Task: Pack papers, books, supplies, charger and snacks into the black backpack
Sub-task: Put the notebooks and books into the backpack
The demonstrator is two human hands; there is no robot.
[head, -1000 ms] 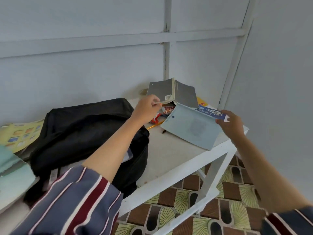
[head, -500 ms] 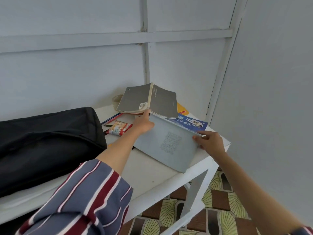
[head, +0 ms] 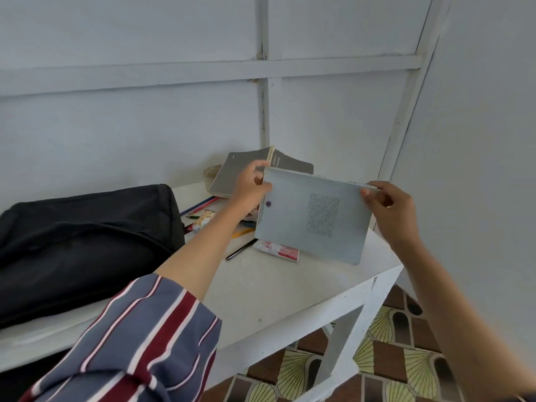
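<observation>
Head view looks down on a white bench [head: 290, 291] set into the corner of a pale wall. Both grips hold one pale blue-grey booklet [head: 313, 216] over the bench's right end. The left grip [head: 251, 184] pinches its upper left corner and the right grip [head: 388, 207] pinches its upper right corner. The booklet hangs tilted with its cover facing the camera. I cannot tell whether its lower edge touches the bench.

On the cover is a square block of small print, too fine to read, and a small round emblem [head: 268, 203] near the left edge.

The black backpack [head: 81, 242] lies on its side along the left part of the bench, against the back edge, well apart from the booklet.

A grey book [head: 232, 175] sits at the far corner, open with its covers up like a tent. The lettering on its spine is too blurred to read. A roll of tape [head: 211, 171] lies just beside it.

Between the backpack and the booklet lie coloured pencils [head: 200, 205], a small snack packet [head: 204, 219], a yellow pencil [head: 242, 233] and a black pen [head: 241, 249]. A red and white packet [head: 280, 250] lies partly hidden behind the booklet's lower edge, and its printing is not legible.

A striped sleeve [head: 139, 338] covers the left upper arm.
</observation>
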